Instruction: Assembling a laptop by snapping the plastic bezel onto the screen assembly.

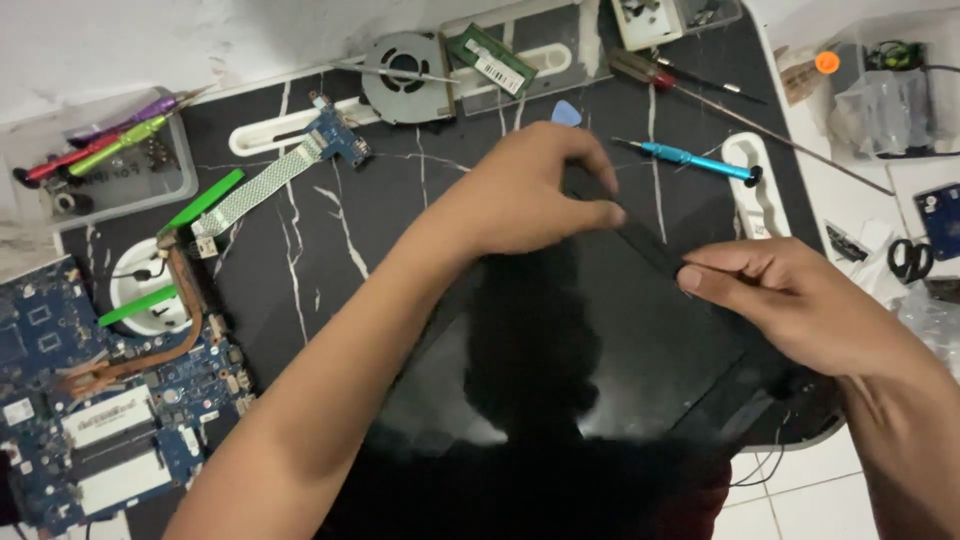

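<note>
A black glossy laptop screen panel [620,340] lies tilted on the dark marbled mat [330,220]. My left hand [530,195] pinches the panel's upper edge near its far corner. My right hand [790,300] pinches the same black edge strip [650,245] lower down, thumb and forefinger closed on it. My forearms cross the lower part of the view and hide the panel's near edge.
A blue motherboard [90,400] with a copper heat pipe sits at the left. A cooling fan [405,70], a memory stick [490,58], a ribbon cable with a small board [290,165], a blue screwdriver [690,157], a red-handled screwdriver [650,72] and trays of tools surround the panel.
</note>
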